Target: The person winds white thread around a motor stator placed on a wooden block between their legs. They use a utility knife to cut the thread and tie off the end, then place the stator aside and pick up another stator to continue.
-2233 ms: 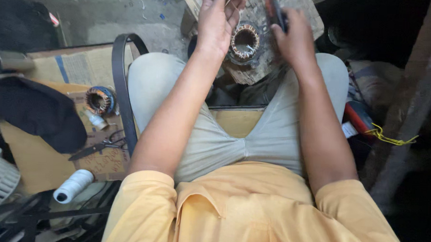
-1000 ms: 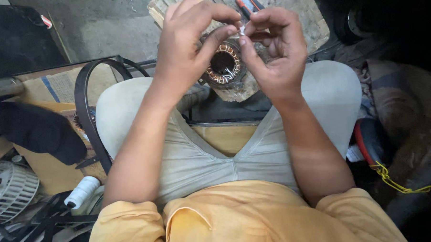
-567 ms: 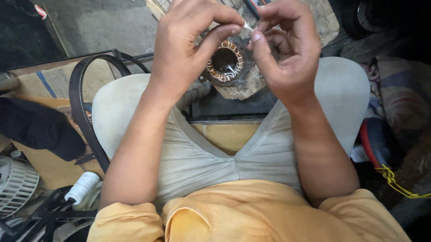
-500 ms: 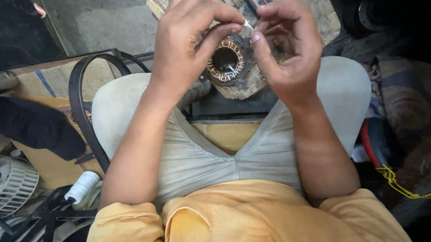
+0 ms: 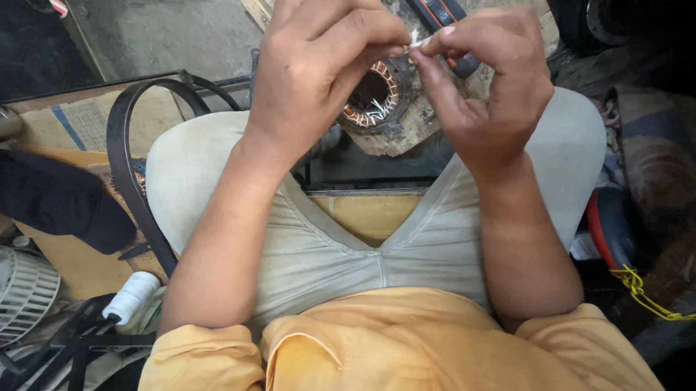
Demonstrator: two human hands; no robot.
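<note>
Both hands are raised over a wooden block (image 5: pixel 412 132) in front of my knees. My left hand (image 5: pixel 314 63) and my right hand (image 5: pixel 483 84) pinch a small white strip (image 5: pixel 416 42) between their fingertips, thumbs and forefingers meeting. Below them on the block lies a round motor stator (image 5: pixel 370 100) with copper windings and thin white leads inside its bore. A red and black tool (image 5: pixel 439 14) lies on the block behind my fingers, partly hidden.
A black rubber belt (image 5: pixel 129 176) loops beside my left knee over cardboard (image 5: pixel 65 116). A dark cloth (image 5: pixel 51 200), a white fan wheel (image 5: pixel 9 291) and a white spool (image 5: pixel 132 296) lie at the left. A red object and yellow cord (image 5: pixel 649 295) sit at the right.
Two seconds ago the hands were apart and reaching toward the block. They have since come together over the stator and now pinch the white strip; little shift in the last half second.
</note>
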